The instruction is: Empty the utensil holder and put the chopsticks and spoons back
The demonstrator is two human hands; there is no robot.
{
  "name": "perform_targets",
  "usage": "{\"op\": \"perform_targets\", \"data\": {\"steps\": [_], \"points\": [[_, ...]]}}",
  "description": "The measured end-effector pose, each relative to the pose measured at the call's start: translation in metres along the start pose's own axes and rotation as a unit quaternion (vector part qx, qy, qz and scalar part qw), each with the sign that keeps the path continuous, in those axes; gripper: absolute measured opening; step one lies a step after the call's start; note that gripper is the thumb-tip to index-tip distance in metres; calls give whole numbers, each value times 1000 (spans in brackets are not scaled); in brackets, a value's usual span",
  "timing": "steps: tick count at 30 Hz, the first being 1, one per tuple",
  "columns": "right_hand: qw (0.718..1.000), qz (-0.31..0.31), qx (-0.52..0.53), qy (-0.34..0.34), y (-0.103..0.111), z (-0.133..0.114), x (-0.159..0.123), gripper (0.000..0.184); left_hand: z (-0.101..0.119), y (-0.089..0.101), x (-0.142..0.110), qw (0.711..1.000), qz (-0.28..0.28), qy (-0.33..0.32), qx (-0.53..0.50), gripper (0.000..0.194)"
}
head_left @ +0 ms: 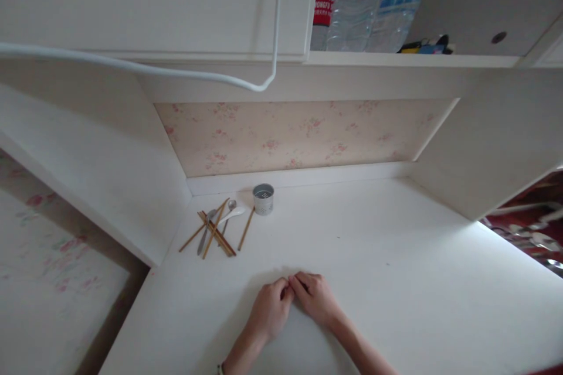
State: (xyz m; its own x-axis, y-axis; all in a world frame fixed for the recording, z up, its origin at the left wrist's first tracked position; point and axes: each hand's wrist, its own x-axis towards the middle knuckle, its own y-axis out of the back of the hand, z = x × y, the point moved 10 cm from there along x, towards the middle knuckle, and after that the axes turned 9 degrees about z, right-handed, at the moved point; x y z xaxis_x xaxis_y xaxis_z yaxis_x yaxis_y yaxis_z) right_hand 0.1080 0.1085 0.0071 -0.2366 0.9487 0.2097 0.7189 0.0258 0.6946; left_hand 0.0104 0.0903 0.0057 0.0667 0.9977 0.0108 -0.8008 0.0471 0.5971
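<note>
1. My left hand (pixel 270 309), right hand (pixel 318 301): closed, tips meeting, seemingly empty.
2. Slim brown wooden chopsticks (pixel 225 242), glossy white spoon (pixel 236 211): loose, left of grey perforated round cup (pixel 264 205).
3. None standing inside.

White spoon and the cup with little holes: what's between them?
A lone wooden chopstick: in the head view, its far end lies between the white spoon and the perforated cup, close by the cup.

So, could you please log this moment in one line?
left hand, right hand: curled, touching each other | chopsticks, white spoon: on tabletop, left of perforated cup | cup: upright
</note>
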Motion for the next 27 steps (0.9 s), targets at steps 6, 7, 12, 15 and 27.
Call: {"op": "perform_targets", "data": {"steps": [6, 7, 12, 15, 27], "points": [[999, 8, -31, -30, 0, -2, 6, 48, 2, 0, -2, 999, -28, -14, -12, 31], [999, 9, -35, -36, 0, -2, 6, 49, 2, -1, -2, 999, -29, -15, -13, 31], [997, 14, -58, -44, 1, -2, 7, 50, -1, -7, -4, 999, -36, -28, -25, 27], [996, 17, -73, -40, 1, -3, 7, 49, -3, -5, -3, 998, -30, -38, -33, 28], [991, 12, -128, 37, -6, -10, 6, 44, -21, 145, 95, 878, 258, -62, 398, 64]]}}
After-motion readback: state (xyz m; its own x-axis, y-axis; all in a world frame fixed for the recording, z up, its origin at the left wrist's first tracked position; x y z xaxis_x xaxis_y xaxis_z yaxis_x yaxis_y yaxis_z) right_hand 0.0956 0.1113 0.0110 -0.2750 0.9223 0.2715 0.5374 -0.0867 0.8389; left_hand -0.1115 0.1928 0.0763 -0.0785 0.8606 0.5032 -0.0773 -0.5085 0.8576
